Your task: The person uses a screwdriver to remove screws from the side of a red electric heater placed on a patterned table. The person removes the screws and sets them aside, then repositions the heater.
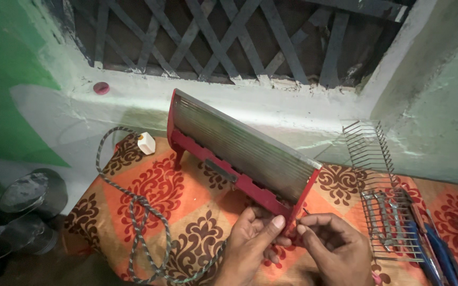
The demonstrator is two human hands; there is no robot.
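A red electric heater [239, 153] with a ribbed silver reflector stands tilted on an orange patterned cloth [186, 206]. My left hand [250, 243] grips the heater's near right end panel, thumb pressed on its red edge. My right hand [329, 246] pinches a small thin metal piece, perhaps a screw or pin [304, 213], right beside that same corner. A braided cord [139, 212] runs from the heater in loops to a white plug [146, 143] at the cloth's far left.
A wire guard grille [382, 185] lies to the right with wrenches [385, 217] and blue-handled tools [436, 243] on and beside it. A lattice window [229, 37] and its sill, with a pink cap [100, 88], are behind. Round metal lids [25, 193] sit low left.
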